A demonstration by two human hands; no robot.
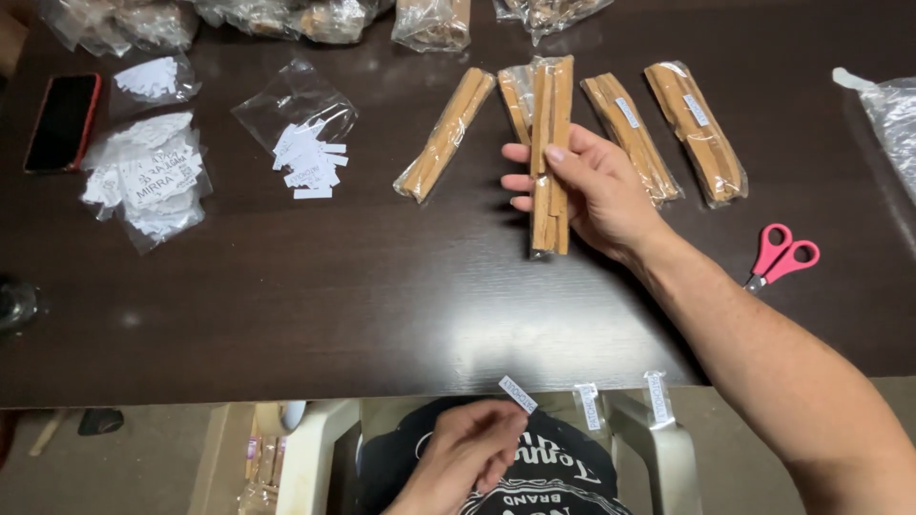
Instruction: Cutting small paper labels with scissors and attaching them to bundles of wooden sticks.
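My right hand (pixel 596 186) grips a clear bag of wooden sticks (pixel 551 114) and holds it upright over the dark table (pixel 334 296). My left hand (pixel 468 448) is below the table's front edge, near my lap, pinching a small white label strip (pixel 517 393) between its fingertips. Three other bagged bundles of sticks lie on the table: one (pixel 445 133) to the left of the held bag, two (pixel 630 138) (pixel 697 132) to its right, each of these two with a white label.
Two more label strips (pixel 590 405) (pixel 658 399) stick to the table's front edge. Pink scissors (pixel 780 256) lie at the right. Bags of paper labels (pixel 305 143) (pixel 148 176) and a red-cased phone (pixel 62 122) sit at the left. More filled bags line the far edge.
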